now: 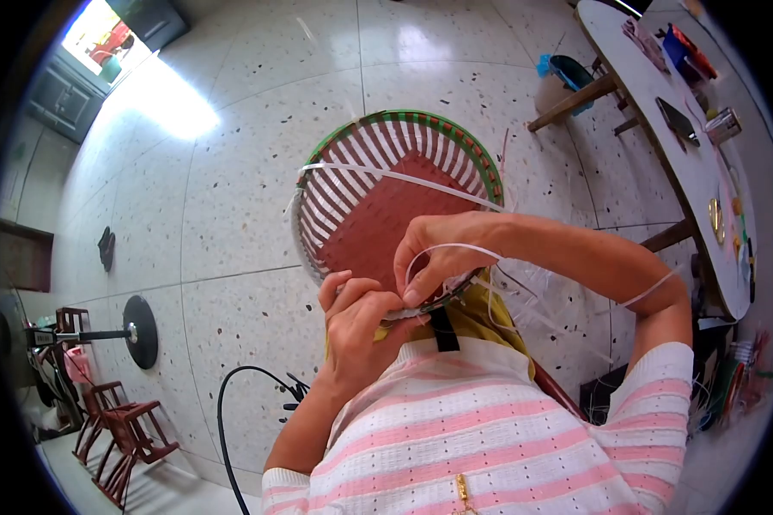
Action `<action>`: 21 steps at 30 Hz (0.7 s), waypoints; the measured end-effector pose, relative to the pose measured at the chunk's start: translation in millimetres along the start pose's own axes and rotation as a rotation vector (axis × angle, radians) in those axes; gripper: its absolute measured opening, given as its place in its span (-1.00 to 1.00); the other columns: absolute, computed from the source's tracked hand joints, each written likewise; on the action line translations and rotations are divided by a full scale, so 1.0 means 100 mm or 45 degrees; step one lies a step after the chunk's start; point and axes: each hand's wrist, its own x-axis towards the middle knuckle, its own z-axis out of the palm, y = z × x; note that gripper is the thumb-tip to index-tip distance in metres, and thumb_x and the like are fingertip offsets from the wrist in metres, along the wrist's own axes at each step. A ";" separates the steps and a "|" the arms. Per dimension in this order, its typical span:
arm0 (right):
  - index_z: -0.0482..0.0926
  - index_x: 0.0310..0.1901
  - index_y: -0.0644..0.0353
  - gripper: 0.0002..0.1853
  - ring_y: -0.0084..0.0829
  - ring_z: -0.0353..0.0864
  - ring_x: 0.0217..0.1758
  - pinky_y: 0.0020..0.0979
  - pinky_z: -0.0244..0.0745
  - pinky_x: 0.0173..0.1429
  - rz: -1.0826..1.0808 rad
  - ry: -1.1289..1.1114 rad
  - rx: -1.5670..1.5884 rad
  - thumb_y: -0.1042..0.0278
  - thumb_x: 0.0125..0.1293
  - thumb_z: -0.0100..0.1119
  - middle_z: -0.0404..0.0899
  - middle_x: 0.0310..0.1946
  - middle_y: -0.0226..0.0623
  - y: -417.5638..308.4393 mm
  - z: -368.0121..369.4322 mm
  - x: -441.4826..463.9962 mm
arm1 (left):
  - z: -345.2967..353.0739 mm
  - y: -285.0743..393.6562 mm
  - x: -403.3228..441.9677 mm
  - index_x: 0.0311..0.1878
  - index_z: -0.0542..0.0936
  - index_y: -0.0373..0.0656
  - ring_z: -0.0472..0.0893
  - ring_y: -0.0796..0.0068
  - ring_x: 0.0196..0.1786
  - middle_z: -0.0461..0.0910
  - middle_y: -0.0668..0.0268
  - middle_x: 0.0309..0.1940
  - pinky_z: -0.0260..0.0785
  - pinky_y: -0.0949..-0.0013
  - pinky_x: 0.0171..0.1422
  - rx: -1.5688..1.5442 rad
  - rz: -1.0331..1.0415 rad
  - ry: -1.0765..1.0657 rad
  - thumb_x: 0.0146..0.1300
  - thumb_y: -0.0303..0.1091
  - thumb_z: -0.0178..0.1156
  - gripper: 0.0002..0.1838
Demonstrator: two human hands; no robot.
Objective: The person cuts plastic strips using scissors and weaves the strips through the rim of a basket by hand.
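A round woven basket [365, 219] with a red-brown base, white slatted sides and a partly green rim rests at my lap. At its near rim, my left hand [358, 313] is closed around the edge, thumb and fingers pressing on it. My right hand [425, 266] reaches over the basket, thumb and forefinger pinched at the same spot of the rim beside the left fingertips. A thin white plastic strip [464, 246] loops up from the right fingers towards the right forearm. Another white strip [404, 178] crosses the basket's opening. What exactly lies inside the pinch is hidden.
On the right, a white table [653, 112] carries a phone [678, 121], a can [723, 126] and a tape roll [716, 220]. A bin [570, 83] stands beside it. Small wooden chairs [133, 421], a round black stand base [141, 332] and a black cable [222, 412] are at left.
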 end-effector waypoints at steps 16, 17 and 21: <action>0.58 -0.32 0.31 -0.91 -0.28 0.59 -0.36 -0.32 0.52 -0.24 -0.763 1.088 -1.384 0.48 0.18 0.25 0.56 -0.42 -0.17 -0.71 0.33 -0.67 | 0.06 -0.24 0.49 -0.35 0.57 -0.14 0.54 0.32 -0.30 0.59 0.35 -0.43 0.24 0.29 0.08 -0.113 -0.081 0.126 -0.28 -0.54 0.49 -0.65; 0.58 -0.32 0.31 -0.91 -0.28 0.59 -0.36 -0.32 0.52 -0.24 -0.759 1.094 -1.392 0.48 0.18 0.25 0.56 -0.42 -0.17 -0.61 0.42 -0.62 | 0.08 -0.24 0.53 -0.34 0.58 -0.14 0.55 0.32 -0.30 0.59 0.35 -0.42 0.24 0.29 0.08 -0.096 -0.086 0.150 -0.25 -0.53 0.48 -0.66; 0.52 -0.41 0.29 -0.93 -0.24 0.55 -0.31 -0.30 0.51 -0.21 -0.589 1.239 -1.615 0.50 0.04 0.14 0.50 -0.40 -0.18 -0.14 0.51 -0.34 | 0.14 -0.25 0.54 -0.33 0.59 -0.10 0.53 0.32 -0.31 0.56 0.36 -0.46 0.21 0.25 0.04 -0.082 -0.073 0.171 -0.22 -0.48 0.49 -0.67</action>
